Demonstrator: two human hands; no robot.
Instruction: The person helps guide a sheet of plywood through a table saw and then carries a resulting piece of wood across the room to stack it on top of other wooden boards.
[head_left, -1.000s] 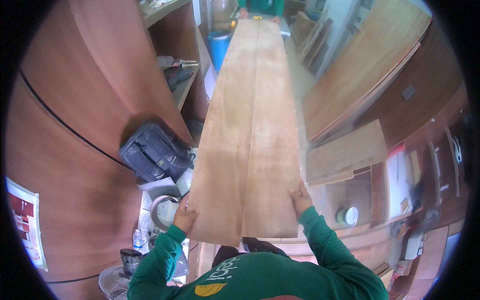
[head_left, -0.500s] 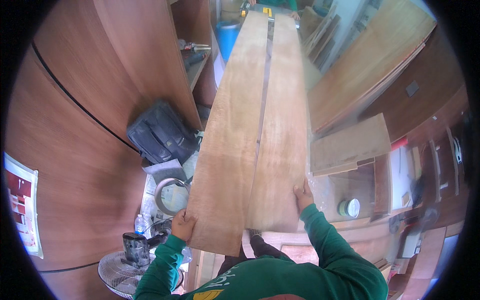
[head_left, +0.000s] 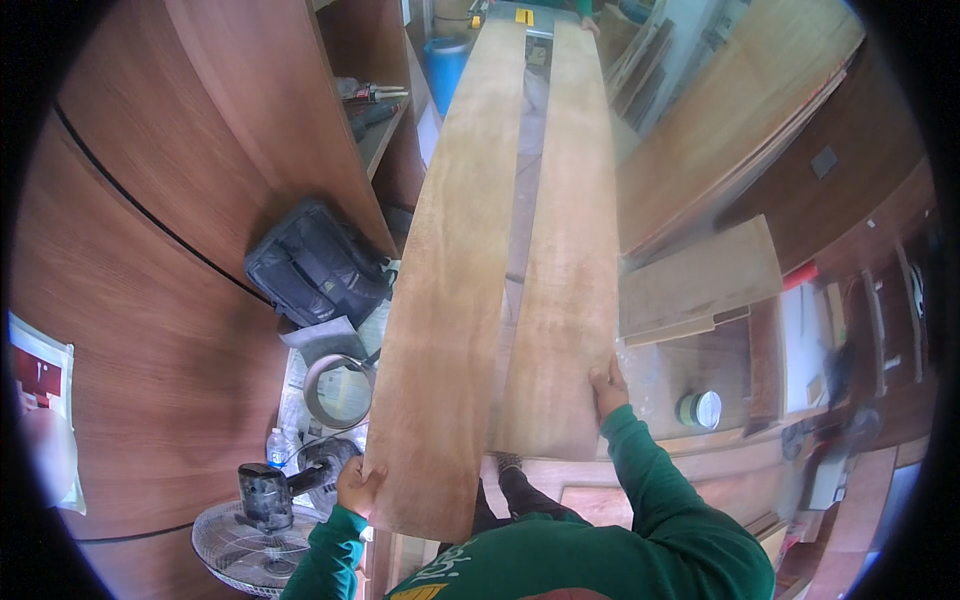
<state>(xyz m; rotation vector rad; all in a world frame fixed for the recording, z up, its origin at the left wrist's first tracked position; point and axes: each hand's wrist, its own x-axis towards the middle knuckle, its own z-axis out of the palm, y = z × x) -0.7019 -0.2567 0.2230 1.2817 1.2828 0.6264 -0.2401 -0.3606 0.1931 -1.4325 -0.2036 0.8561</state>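
Note:
Two long, light-brown wooden boards run away from me, a narrow gap between them. My left hand [head_left: 358, 487] is closed on the outer edge of the left board [head_left: 440, 300], close to its near end, thumb on top. At the near right, my right hand [head_left: 609, 388] grips the outer edge of the right board [head_left: 568, 270]; its fingers underneath are hidden. The far ends reach a table saw [head_left: 540, 20] with a yellow part. Another person's hand [head_left: 590, 25] touches the right board's far end.
A pedestal fan [head_left: 255, 540], a water bottle [head_left: 277, 447] and a black backpack [head_left: 318, 262] stand at my left beside wooden panels. A blue drum [head_left: 447, 70] is at the far left. Large sheets [head_left: 745, 110] lean on the right; a round can [head_left: 698, 409] sits near my right hand.
The left board has moved toward me and to the left, with my left hand on it. The gap between the boards has widened. My right hand has hardly moved.

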